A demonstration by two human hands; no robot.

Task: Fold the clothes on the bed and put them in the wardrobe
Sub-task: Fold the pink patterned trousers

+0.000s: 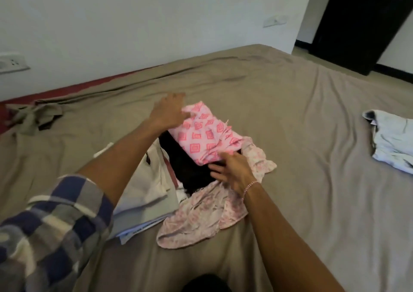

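2 hands bracket the folded pink patterned garment (205,135), which lies near the middle of the bed (290,113) on a black garment (190,168). The left hand (167,113) presses its far end with straight fingers, gripping nothing; the right hand (232,171) touches the near end, fingers loosely spread, nothing pinched. Lifted this loosely, the fold may slump open, or its slide may drag the pale floral garment (201,213) underneath and skew the white stack (147,184) beside it

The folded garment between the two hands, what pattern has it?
The folded pink garment has darker pink square motifs; head view.
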